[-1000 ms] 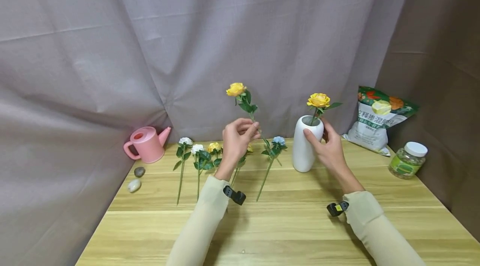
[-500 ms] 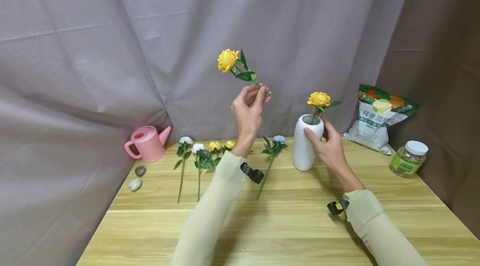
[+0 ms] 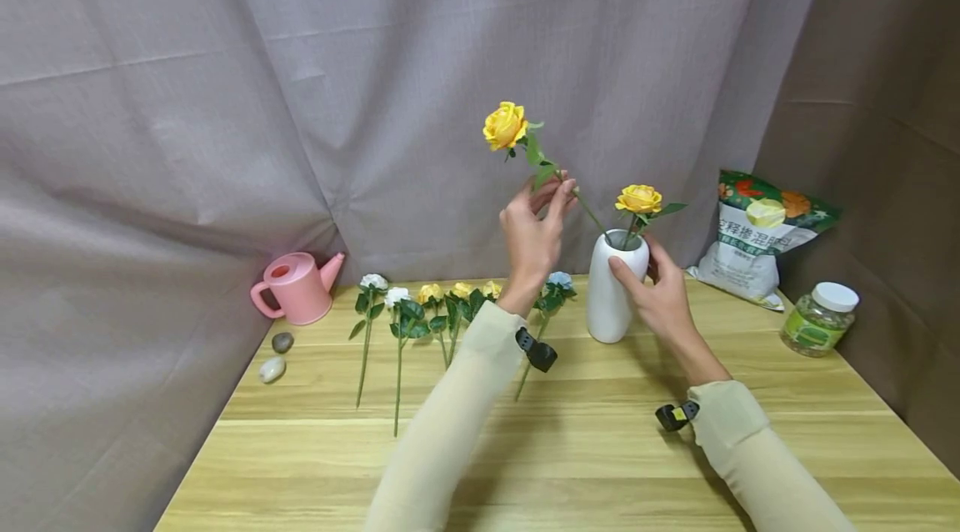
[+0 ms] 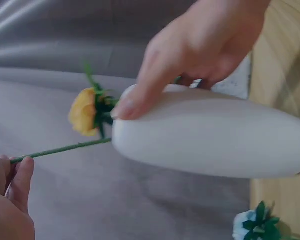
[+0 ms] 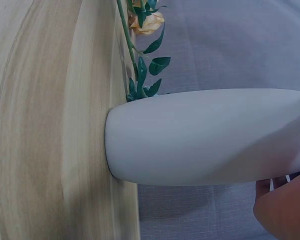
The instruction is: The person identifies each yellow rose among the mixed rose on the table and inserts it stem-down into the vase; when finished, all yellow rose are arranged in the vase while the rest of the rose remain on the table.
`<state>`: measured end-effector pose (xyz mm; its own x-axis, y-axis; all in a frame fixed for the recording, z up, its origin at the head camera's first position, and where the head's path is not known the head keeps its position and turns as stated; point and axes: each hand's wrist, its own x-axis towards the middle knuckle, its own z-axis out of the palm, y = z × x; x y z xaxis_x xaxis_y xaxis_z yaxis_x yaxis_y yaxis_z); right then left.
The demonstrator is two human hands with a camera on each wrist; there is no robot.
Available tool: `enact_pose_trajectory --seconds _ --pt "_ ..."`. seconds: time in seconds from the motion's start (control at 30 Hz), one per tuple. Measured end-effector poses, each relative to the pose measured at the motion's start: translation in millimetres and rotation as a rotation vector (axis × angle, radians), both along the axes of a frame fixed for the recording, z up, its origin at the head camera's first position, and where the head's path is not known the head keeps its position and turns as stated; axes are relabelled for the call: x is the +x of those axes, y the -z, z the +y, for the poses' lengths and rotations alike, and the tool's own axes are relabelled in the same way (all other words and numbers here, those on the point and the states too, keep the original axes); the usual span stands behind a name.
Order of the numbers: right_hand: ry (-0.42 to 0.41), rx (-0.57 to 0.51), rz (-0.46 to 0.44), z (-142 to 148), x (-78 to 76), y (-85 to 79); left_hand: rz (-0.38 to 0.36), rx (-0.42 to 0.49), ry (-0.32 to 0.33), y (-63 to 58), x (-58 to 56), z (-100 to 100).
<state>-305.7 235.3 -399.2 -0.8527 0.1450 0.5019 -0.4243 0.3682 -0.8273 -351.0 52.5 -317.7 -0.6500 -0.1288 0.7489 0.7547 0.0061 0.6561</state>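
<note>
Left hand (image 3: 534,230): pinches yellow rose (image 3: 507,127) by its stem
Right hand (image 3: 662,296): grips white vase (image 3: 609,296) near its mouth

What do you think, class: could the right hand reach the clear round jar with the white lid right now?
Probably yes, if the right hand lets go of the tall white vase; nothing visible blocks its path to the jar across the wooden tabletop.

We take this for a draped-off tabletop set: grey cloth (image 3: 405,82) fills the upper frame behind a wood-grain table (image 3: 615,465) across the bottom, with a pink watering can (image 3: 300,290) at left and a printed bag (image 3: 746,253) at right.
</note>
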Motion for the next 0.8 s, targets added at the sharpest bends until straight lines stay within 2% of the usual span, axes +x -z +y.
enact_pose_trajectory --seconds 0.13,0.27,0.4,0.6,0.7,0.8 --pt "0.005 0.000 0.011 1.3 0.1 -0.2 -0.014 -0.115 -0.083 8.4 -3.9 13.8" --pt "-0.001 -0.002 0.028 0.8 -0.7 -0.6 -0.042 -0.169 -0.173 15.3 -9.4 23.0" --pt "-0.011 -0.003 0.037 0.1 -2.3 0.5 -0.055 -0.270 -0.220 23.9 -12.7 30.3" --pt "-0.022 0.000 0.040 0.5 -3.0 1.5 -0.084 -0.450 -0.296 37.8 -11.1 41.0" --pt "-0.022 0.001 0.033 0.6 -2.0 0.8 -0.117 -0.495 -0.304 42.6 -9.5 43.3" --pt "-0.019 0.006 0.020 1.0 -1.0 -0.1 -0.151 -0.474 -0.271 43.6 -7.9 43.7"
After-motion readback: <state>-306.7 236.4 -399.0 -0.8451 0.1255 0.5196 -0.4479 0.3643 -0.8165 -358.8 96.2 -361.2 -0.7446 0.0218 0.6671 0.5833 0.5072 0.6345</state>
